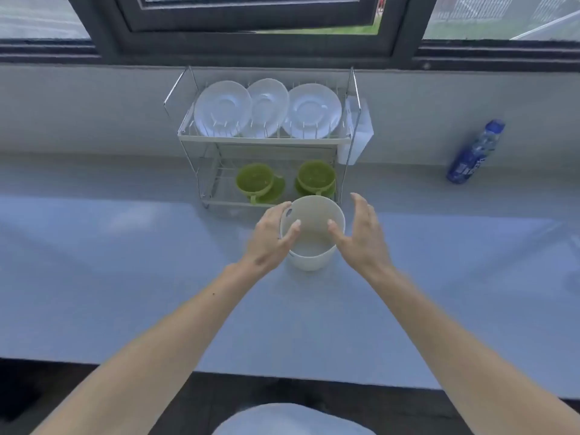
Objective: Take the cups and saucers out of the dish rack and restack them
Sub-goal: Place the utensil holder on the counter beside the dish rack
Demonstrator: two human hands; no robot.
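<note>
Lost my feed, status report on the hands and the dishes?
Both hands open: left hand touching white cup on counter, right hand beside it. Three white saucers and two green cups in rack. Nothing blocking.

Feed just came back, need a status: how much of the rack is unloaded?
Done: one white cup stands on the grey counter. In hand: left hand and right hand flank it, open. Left: three white saucers on the wire dish rack top tier, two green cups on green saucers below.
</note>
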